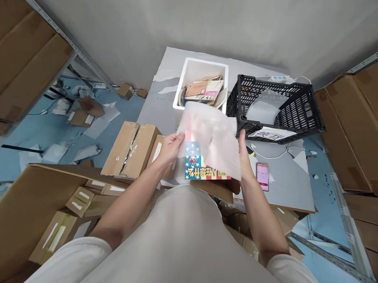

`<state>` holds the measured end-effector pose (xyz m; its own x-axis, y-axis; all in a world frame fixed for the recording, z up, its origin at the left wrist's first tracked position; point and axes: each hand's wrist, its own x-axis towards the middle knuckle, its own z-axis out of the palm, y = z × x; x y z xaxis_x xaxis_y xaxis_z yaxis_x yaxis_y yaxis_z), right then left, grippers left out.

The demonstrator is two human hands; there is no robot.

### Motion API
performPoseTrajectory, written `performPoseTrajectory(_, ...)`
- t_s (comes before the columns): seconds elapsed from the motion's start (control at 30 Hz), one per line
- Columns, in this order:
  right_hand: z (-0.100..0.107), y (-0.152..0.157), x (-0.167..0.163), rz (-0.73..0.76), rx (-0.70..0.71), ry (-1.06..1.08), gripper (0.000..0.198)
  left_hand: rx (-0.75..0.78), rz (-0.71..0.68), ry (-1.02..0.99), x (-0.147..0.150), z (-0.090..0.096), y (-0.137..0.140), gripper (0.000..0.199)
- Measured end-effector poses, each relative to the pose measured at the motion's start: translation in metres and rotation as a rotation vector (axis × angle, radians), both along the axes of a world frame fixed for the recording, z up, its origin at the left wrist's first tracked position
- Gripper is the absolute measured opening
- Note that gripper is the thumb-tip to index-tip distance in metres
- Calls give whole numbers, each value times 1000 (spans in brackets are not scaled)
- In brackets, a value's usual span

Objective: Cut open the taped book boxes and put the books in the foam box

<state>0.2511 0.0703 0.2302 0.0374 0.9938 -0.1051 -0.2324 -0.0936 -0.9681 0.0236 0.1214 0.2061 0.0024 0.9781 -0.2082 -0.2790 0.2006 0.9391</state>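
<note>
A book with stars and stripes on its cover and large yellow characters is in front of my body, upside down to me. A translucent white foam sheet lies over its upper part; whether it is a loose sheet or a pouch I cannot tell. My left hand pinches the left edge of the foam sheet beside the book. At the right edge, my right hand holds the foam sheet, thumb side up, its other fingers mostly hidden. Brown cardboard shows below the book.
Behind the book stand a white foam box of books and a black plastic crate containing foam sheets. A phone lies on the grey table. Cartons adjoin the table's left side; a large open carton stands lower left.
</note>
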Motion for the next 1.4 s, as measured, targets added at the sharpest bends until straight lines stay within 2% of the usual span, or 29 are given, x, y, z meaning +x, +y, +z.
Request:
performPoseTrajectory(0.1,2,-4,14,-26,-23,28,126,101,315,61,-17,-7,12,40)
performPoseTrajectory(0.17,1,-9,30,-48,-51,3,126,249,523,280,-41,-6,25,31)
performPoseTrajectory(0.23,0,-14,48,-101,-69,-38,119,377,597,589,-68,-3,34,22)
performPoseTrajectory(0.27,0,-17,57,-139,-64,-59,113,413,587,743,-77,-3,35,18)
performPoseTrajectory(0.33,-1,-22,70,-224,-37,-99,101,440,478,992,-85,-7,31,17)
performPoseTrajectory(0.43,-4,-27,78,-338,21,-137,86,443,138,1145,-69,-30,13,32)
performPoseTrajectory(0.5,-8,-29,74,-398,72,-148,79,383,-155,1128,-48,-52,-1,42)
performPoseTrajectory(0.57,-13,-28,66,-433,123,-151,75,249,-412,1058,-30,-72,-13,48)
performPoseTrajectory(0.63,-18,-25,56,-442,149,-140,75,101,-504,928,-20,-82,-19,58)
performPoseTrajectory(0.7,-20,-22,45,-427,139,-113,80,24,-378,765,-15,-79,-23,72)
performPoseTrajectory(0.77,-20,-19,34,-406,114,-86,89,47,-168,588,-12,-63,-27,75)
performPoseTrajectory(0.8,-20,-17,27,-399,108,-79,92,67,-116,485,-9,-53,-29,73)
performPoseTrajectory(0.87,-18,-14,15,-388,117,-85,97,68,-180,263,-2,-30,-36,69)
performPoseTrajectory(0.93,-15,-9,5,-366,145,-106,97,20,-352,69,5,-12,-44,67)
performPoseTrajectory(1.0,-11,-3,2,-327,163,-116,93,-13,-446,-23,10,-1,-49,63)
performPoseTrajectory(1.1,-1,11,16,-274,146,-116,83,-25,-457,-36,4,3,-51,57)
performPoseTrajectory(1.27,16,34,49,-214,80,-236,40,-112,-488,-29,-9,-4,-54,56)
performPoseTrajectory(1.33,19,38,53,-226,87,-247,34,-163,-412,-42,-6,-8,-60,57)
performPoseTrajectory(1.4,18,38,54,-237,83,-222,33,-181,-250,-68,0,-12,-65,55)
